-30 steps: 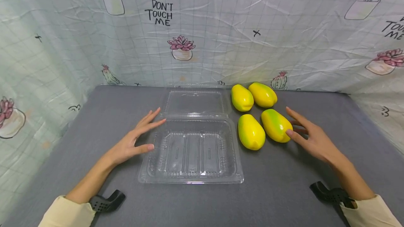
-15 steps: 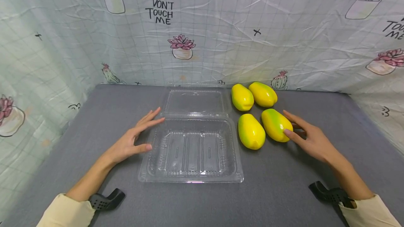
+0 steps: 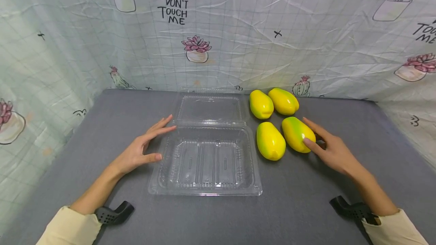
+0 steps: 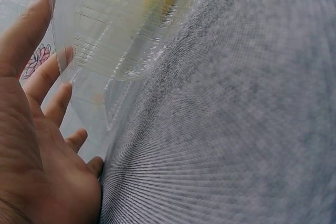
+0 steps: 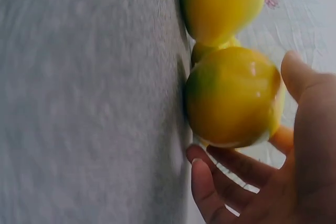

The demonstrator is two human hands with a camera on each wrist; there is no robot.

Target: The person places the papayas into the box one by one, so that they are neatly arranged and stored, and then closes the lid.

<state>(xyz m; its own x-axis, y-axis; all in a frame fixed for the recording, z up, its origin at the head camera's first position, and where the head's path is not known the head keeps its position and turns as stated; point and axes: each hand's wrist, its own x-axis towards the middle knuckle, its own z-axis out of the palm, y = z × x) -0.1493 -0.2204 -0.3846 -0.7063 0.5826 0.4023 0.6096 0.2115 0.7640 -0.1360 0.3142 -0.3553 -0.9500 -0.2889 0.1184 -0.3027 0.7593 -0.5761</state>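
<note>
My left hand (image 3: 134, 153) is beside the left edge of a clear plastic clamshell box (image 3: 256, 184), fingers spread. Its thumb and index fingertips overlap the box's rim in the head view; in the left wrist view the fingers (image 4: 44, 77) lie along the clear wall. My right hand (image 3: 335, 150) cups the right end of a yellow-green mango (image 3: 297, 133), which lies on the table. The right wrist view has the thumb at one side of that mango (image 5: 231, 98) and spread fingers (image 5: 244, 166) along its other side. A second mango (image 3: 270, 141) lies just left of it.
Two more mangoes, one at the left (image 3: 261, 104) and one at the right (image 3: 284, 101), lie at the back of the grey table (image 3: 218, 220). The box's hinged lid (image 3: 211, 109) lies open behind its base. A printed curtain (image 3: 238, 56) hangs along the back.
My right hand has moved slightly left, its thumb and fingers reaching further over the mango. The left hand has shifted a little left. The mangoes and box stay in place.
</note>
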